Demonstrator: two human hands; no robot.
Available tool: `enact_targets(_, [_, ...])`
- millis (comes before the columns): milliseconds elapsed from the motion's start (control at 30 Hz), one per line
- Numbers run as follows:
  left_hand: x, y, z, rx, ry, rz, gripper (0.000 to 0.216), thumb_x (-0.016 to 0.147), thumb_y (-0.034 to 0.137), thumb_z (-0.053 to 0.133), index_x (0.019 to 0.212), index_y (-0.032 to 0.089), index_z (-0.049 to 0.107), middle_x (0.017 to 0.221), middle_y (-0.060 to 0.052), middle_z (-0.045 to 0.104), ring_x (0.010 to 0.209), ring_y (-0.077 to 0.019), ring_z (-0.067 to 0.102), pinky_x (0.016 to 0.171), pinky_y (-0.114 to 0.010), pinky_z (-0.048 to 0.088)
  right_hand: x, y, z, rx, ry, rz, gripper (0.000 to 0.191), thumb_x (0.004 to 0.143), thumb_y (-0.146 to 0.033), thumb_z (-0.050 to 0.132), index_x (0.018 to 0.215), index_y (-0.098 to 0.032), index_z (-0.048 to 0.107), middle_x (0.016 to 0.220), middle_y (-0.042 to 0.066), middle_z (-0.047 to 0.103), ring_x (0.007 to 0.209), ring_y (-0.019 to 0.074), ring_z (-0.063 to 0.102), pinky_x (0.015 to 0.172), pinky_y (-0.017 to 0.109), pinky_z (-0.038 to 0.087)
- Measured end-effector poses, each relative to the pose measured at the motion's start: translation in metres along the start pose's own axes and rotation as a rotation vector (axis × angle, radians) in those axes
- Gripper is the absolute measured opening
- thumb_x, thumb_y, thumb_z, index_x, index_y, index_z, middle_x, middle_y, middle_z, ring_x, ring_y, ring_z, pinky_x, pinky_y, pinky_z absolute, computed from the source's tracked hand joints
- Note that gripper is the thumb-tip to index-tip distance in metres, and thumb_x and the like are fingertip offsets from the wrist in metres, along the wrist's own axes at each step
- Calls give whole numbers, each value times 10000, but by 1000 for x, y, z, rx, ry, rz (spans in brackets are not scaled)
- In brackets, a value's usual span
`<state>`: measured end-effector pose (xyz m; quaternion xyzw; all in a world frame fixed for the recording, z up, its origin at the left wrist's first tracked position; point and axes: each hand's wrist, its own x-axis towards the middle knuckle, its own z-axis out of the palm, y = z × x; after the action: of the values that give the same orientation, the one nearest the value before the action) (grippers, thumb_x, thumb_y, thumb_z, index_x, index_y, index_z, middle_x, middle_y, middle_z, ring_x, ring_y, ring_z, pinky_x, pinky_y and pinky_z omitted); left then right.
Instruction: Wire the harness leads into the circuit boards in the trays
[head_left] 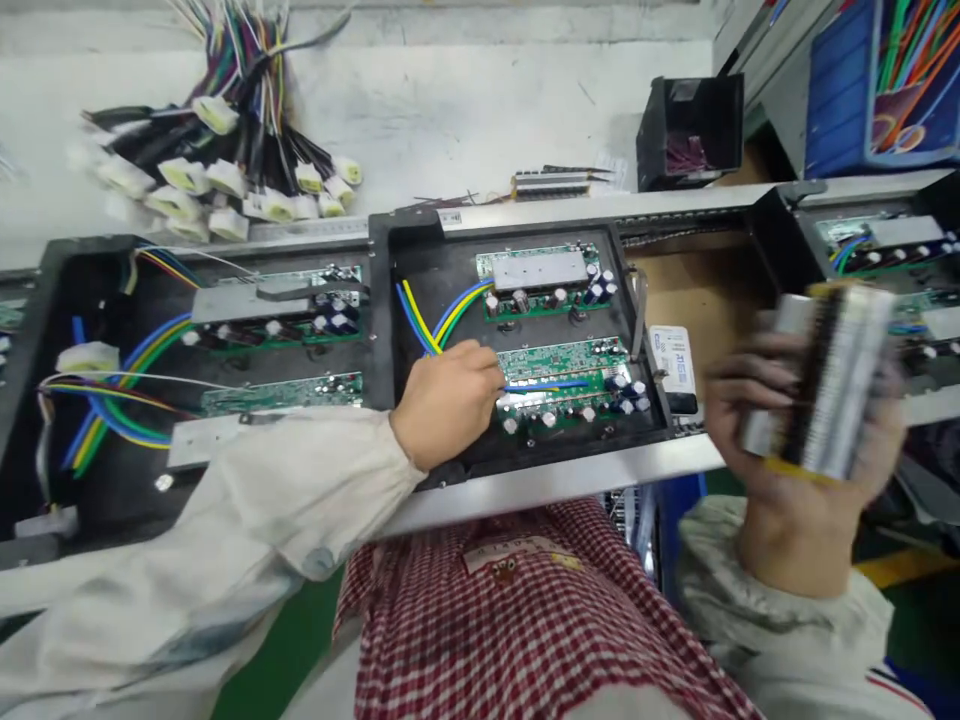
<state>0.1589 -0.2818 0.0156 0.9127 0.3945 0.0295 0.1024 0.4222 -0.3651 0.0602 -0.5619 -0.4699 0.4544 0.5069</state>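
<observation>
My left hand rests inside the middle black tray, fingers closed on a blue wire that lies across the lower green circuit board. Blue, yellow and green wires curve from beside that hand to the upper board. My right hand is raised at the right, blurred, wrapped round a silver block with a dark strip and yellow ends.
A second tray with boards and coloured wires lies to the left, a third at the right. A bundle of wire harnesses with white connectors lies behind on the white bench. A black bin stands at the back right.
</observation>
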Motion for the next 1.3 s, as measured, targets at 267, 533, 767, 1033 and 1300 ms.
enact_targets(267, [0,-1,-4,-24,17,42,171,749,110,530,647,183,647,696,-21,648,709,-176,604,485,-336,309,51,-34,43,-361,-229,-139,361,818,-274,625,1179,-260,602,1123,54,631,986,220,604,817,362,512])
enact_targets(533, [1,-7,-6,-238,-98,-87,146,748,142,551,625,199,604,640,1,630,658,-197,618,504,-318,339,79,-17,63,-991,-840,-885,364,841,-216,575,1142,-12,581,894,119,650,872,235,584,794,376,517])
enact_targets(767, [0,-11,-12,-312,-116,-160,129,707,97,550,772,191,489,567,42,571,515,-170,578,449,-290,358,85,-2,63,-1009,-941,-854,298,841,-136,504,1103,-64,626,889,105,694,868,252,608,691,383,516])
enact_targets(1033, [5,-9,-13,-311,-26,-182,154,708,71,476,707,214,419,492,59,500,424,-164,526,384,-301,365,84,5,59,-997,-1005,-788,295,823,-147,509,1086,-114,639,988,91,696,941,256,607,745,395,506])
enact_targets(1300, [2,-9,-14,-324,-20,-178,152,746,75,461,675,209,453,477,51,477,410,-160,505,369,-309,373,83,12,65,-989,-989,-745,344,823,-117,511,1148,-46,598,960,126,689,896,270,600,740,401,515])
